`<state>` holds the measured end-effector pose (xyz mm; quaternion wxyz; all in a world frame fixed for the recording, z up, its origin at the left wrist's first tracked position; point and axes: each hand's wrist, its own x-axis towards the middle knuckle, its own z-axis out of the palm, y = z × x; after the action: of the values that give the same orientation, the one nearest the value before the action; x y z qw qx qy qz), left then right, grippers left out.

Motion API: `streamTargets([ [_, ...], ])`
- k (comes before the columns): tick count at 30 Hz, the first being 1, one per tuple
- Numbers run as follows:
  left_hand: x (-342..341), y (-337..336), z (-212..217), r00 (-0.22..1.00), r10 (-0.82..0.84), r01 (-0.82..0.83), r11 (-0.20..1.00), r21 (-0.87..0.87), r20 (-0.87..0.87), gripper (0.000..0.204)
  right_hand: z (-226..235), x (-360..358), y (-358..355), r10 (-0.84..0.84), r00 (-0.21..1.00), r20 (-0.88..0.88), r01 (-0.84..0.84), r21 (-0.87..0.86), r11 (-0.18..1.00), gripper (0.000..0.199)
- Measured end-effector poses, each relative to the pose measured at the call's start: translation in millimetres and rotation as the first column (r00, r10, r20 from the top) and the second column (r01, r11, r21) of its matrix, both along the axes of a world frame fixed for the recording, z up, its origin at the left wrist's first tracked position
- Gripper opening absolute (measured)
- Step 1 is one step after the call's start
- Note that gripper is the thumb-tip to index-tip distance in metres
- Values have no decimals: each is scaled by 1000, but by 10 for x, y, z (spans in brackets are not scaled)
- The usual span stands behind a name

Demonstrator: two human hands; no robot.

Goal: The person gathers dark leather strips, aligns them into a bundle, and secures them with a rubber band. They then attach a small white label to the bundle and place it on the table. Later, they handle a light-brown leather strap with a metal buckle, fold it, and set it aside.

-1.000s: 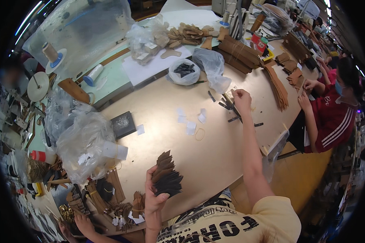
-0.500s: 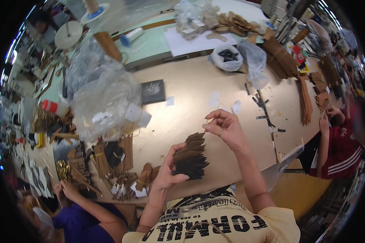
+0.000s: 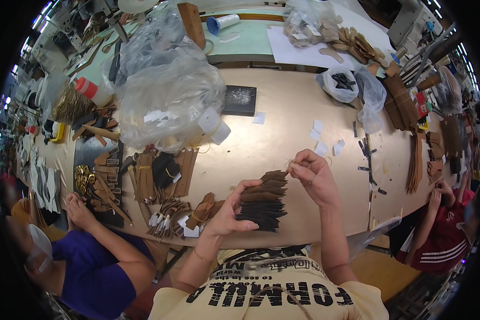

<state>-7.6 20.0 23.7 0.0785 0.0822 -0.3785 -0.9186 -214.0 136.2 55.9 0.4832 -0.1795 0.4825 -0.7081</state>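
My left hand (image 3: 231, 214) is closed round a fanned stack of leather pieces (image 3: 264, 200), brown at the far end and black at the near end, held above the table. Its thumb presses on the black pieces. Just past the stack's far right corner, my right hand (image 3: 312, 176) pinches a thin pale band (image 3: 289, 165) between thumb and fingertips; the band is small and partly hidden. A thin yellowish loop (image 3: 328, 160) lies on the table beyond the right hand. Several paper slips (image 3: 321, 148) are scattered nearby.
Plastic bags (image 3: 168, 106) and a dark block (image 3: 240, 101) lie farther back. Banded brown strips (image 3: 144, 178) and small bundles (image 3: 168, 218) sit at left; a white bag of black pieces (image 3: 338, 85) stands at back right. Co-workers' hands (image 3: 80, 210) work on both sides.
The view has shifted left, so the scene sits farther right. Both hands stay close to the stack; the left still grips it and the right still pinches near its far end.
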Motion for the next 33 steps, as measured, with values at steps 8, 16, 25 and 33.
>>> streamTargets([
  [8, 54, -76, 8, 996, -62, 71, 988, 134, -65, 102, 35, -253, 83, 206, 936, 284, -137, -247, 959, 28],
  [16, 32, -63, -73, 974, -7, 121, 862, 493, -226, 110, -252, -26, -56, 189, 963, -193, -234, -252, 939, 31],
  [25, 25, -88, -158, 972, 23, 111, 835, 540, -235, 114, -220, -61, -93, 196, 979, 50, -182, -208, 961, 37],
  [33, 75, -175, -92, 977, 27, 64, 910, 410, -212, 115, -104, -307, 6, 241, 958, -157, -216, 161, 963, 84],
])
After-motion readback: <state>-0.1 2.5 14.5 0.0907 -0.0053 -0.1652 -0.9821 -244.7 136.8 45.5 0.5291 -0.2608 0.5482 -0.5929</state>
